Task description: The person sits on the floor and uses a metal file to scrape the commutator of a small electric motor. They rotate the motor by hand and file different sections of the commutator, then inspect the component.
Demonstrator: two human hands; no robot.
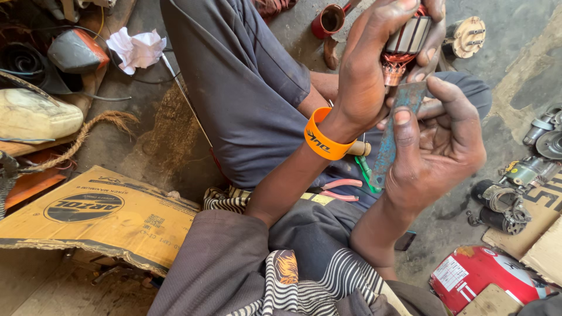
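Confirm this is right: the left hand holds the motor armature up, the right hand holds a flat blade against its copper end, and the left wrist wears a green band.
One detail is off: the band on the left wrist is orange, not green, as the head view shows. The rest stands: the left hand holds the motor armature up, and the right hand holds a flat blade against its copper end.

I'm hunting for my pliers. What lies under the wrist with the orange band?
Under the left hand's orange band, pink-handled pliers lie on the lap beside a green handle. Their jaws are hidden by the forearm; the blue blade in the right hand covers the green tool's end.
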